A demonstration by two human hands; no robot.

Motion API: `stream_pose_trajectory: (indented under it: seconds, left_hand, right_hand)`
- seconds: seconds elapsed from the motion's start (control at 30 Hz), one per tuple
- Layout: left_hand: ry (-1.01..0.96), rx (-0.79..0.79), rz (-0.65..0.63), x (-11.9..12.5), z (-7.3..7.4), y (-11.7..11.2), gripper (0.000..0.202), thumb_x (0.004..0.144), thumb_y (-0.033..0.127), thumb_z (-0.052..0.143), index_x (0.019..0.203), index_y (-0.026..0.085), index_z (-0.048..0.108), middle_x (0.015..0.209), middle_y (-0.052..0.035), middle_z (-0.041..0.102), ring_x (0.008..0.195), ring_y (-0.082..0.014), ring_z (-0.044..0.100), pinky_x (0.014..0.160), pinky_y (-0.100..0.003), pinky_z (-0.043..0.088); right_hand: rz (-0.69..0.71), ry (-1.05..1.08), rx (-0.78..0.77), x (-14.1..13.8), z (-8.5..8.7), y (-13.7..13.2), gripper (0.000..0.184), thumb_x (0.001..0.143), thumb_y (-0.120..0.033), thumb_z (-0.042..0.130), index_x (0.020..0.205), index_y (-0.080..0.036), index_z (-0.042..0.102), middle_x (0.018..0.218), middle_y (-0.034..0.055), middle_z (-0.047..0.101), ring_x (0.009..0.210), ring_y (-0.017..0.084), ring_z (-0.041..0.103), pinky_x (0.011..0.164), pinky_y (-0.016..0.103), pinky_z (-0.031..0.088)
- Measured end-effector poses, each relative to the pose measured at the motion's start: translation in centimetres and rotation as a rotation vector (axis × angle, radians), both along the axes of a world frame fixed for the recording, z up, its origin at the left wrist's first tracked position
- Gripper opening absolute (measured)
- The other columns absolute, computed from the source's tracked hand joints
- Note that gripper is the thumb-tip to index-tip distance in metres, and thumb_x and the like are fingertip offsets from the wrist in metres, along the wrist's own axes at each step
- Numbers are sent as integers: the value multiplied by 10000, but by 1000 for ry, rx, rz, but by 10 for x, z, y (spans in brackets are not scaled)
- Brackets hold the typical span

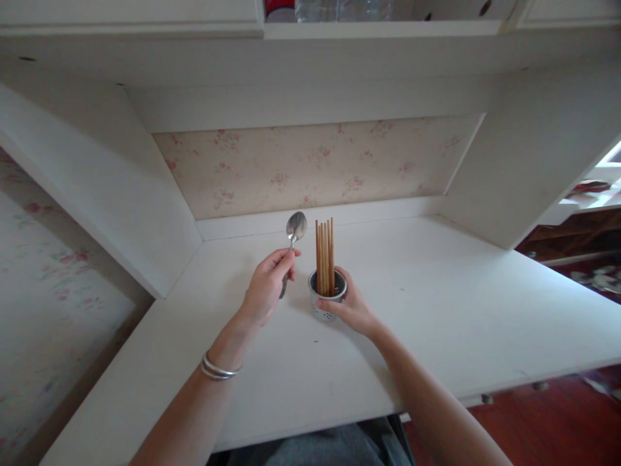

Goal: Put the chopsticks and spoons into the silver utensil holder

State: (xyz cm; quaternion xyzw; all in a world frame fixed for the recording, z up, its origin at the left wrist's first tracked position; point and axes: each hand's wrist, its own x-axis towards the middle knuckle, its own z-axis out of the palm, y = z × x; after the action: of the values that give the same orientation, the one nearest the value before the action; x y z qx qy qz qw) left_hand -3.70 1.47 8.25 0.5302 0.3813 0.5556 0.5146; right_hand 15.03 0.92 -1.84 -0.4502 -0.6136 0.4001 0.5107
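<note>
A metal spoon (pixel 296 225) is pinched upright in my left hand (pixel 266 283), bowl at the top and the handle end showing below my fingers. To its right, a perforated metal utensil holder (pixel 321 312) stands on the white countertop. Several wooden chopsticks (pixel 325 259) rise out of it in a bunch. My right hand (pixel 353 309) wraps round the holder's right side, thumb across its front below the rim and fingers behind. The spoon is apart from the holder, a little to the left of the chopsticks.
The white countertop (pixel 436 291) runs between side panels, under an overhead cabinet (pixel 130 16). Behind it is a floral-papered back wall (pixel 301 162). Clear plastic items (pixel 339 10) show in the open cabinet shelf. Drawer knobs (pixel 486 399) stick out below the front edge at right.
</note>
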Motion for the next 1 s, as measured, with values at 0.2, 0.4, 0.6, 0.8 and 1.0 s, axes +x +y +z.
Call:
stream_pose_trajectory:
  seconds: [0.2, 0.4, 0.6, 0.8, 1.0]
  left_hand:
    - [-141, -27, -40, 24, 9, 10, 291, 747, 326, 647, 993, 170, 658, 725, 10, 566, 622, -70, 499, 593, -189, 392]
    - [138, 56, 141, 28, -10, 22, 267, 757, 361, 624, 928, 158, 646, 806, -27, 628, 710, -118, 549, 629, -218, 409]
    - [424, 79, 99, 24, -43, 24, 255, 789, 381, 582, 885, 153, 643, 867, -60, 670, 803, -165, 610, 754, -273, 446]
    - [471, 62, 38, 23, -59, 14, 364, 816, 434, 556, 1025, 147, 640, 1064, -109, 648, 925, -198, 606, 837, -313, 448]
    - [196, -33, -201, 26, -65, -8, 540, 773, 409, 645, 1244, 185, 505, 1231, -117, 585, 1106, -236, 559, 920, -354, 445]
  right_hand:
    - [-7, -30, 2, 0, 0, 0, 862, 601, -391, 796, 1321, -266, 339, 1226, 76, 560, 1149, 268, 514, 1016, 477, 356]
    - [5, -13, 17, 1, 2, -2, 841, 601, -377, 797, 1312, -263, 364, 1229, 75, 562, 1157, 276, 509, 1012, 475, 357]
    - [9, 26, 17, 1, 0, 0, 867, 577, -364, 804, 1320, -252, 370, 1236, 81, 561, 1157, 276, 508, 1008, 463, 370]
    - [10, 34, 9, 0, 1, 0, 865, 582, -369, 800, 1323, -250, 369, 1235, 81, 563, 1163, 273, 504, 1005, 459, 380]
    - [34, 37, 12, 0, 0, -2, 827, 614, -360, 788, 1318, -257, 367, 1211, 79, 578, 1121, 275, 543, 985, 467, 409]
